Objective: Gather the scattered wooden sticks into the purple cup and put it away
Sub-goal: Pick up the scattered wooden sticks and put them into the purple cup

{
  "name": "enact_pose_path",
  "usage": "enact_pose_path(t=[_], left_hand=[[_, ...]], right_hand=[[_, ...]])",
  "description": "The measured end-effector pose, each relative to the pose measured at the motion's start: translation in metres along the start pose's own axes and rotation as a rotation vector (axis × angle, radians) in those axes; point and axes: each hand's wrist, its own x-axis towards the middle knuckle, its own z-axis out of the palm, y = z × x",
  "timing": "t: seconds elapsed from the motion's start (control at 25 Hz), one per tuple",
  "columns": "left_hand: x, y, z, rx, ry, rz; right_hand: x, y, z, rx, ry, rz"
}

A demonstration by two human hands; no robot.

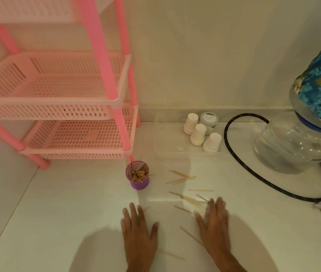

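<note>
A purple cup (139, 178) stands upright on the white floor by the pink rack's front leg, holding a bunch of wooden sticks. Several loose wooden sticks (181, 178) lie scattered to its right and nearer me. My left hand (138, 230) lies flat on the floor, fingers straight, below the cup. My right hand (213, 222) is also flat with straight fingers, its fingertips touching a cluster of sticks (190, 201). Another stick (190, 234) lies between my hands, and one more (172, 255) by my left wrist.
A pink tiered plastic rack (61, 99) stands at left. Three upturned white paper cups (199, 134) and a grey jar (209, 119) sit by the wall. A glass bottle with a blue patterned cover (300, 138) stands at right, with a black hose (240, 163) curving around it.
</note>
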Motion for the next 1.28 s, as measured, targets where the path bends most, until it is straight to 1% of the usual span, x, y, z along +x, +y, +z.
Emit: enact_pose_path(t=[0.08,0.16,0.24,0.28,0.32,0.4,0.48,0.6,0.68,0.8,0.92,1.0,1.08,1.12,1.16,1.2,1.28], left_hand=[[-0.005,0.024,0.012,-0.040,-0.053,0.108],[-0.009,0.041,0.021,-0.061,-0.089,0.244],[-0.011,0.047,0.024,-0.098,-0.107,0.333],[-0.012,0.045,0.025,-0.119,-0.105,0.368],[-0.015,0.041,0.023,-0.118,-0.103,0.409],[-0.022,0.025,0.019,-0.030,-0.093,0.525],[-0.028,0.007,0.017,0.083,-0.048,0.616],[-0.025,-0.009,0.021,0.130,-0.010,0.644],[-0.013,-0.010,0.024,0.124,0.004,0.653],[0.011,-0.002,0.024,0.029,0.008,0.580],[0.035,0.007,0.026,-0.054,0.004,0.571],[0.046,0.010,0.029,-0.090,0.016,0.576],[0.053,0.011,0.030,-0.123,0.038,0.553],[0.056,0.013,0.030,-0.128,0.043,0.537],[0.059,0.015,0.030,-0.122,0.043,0.526],[0.063,0.019,0.029,-0.112,0.037,0.521],[0.071,0.034,0.030,-0.122,0.005,0.515]], right_hand=[[-0.014,-0.018,0.012,0.045,-0.053,-0.145],[-0.027,-0.027,0.016,0.076,-0.113,-0.236],[-0.025,-0.025,0.009,0.116,-0.035,-0.311],[-0.016,-0.023,0.002,0.134,0.021,-0.318],[-0.003,-0.022,-0.006,0.143,0.038,-0.291],[0.034,-0.026,-0.025,0.104,-0.040,-0.232],[0.069,-0.035,-0.036,0.000,-0.149,-0.249],[0.096,-0.049,-0.033,-0.166,-0.328,-0.356],[0.096,-0.049,-0.025,-0.287,-0.376,-0.450],[0.076,-0.032,-0.016,-0.294,-0.272,-0.594],[0.048,-0.002,-0.012,-0.131,-0.217,-0.681],[0.031,0.023,-0.010,-0.063,-0.071,-0.642],[0.020,0.041,-0.010,-0.047,0.100,-0.474],[0.016,0.046,-0.010,-0.039,0.145,-0.387],[0.014,0.046,-0.010,-0.044,0.156,-0.339],[0.012,0.044,-0.008,-0.059,0.142,-0.341],[0.007,0.036,-0.003,-0.056,0.087,-0.428]])
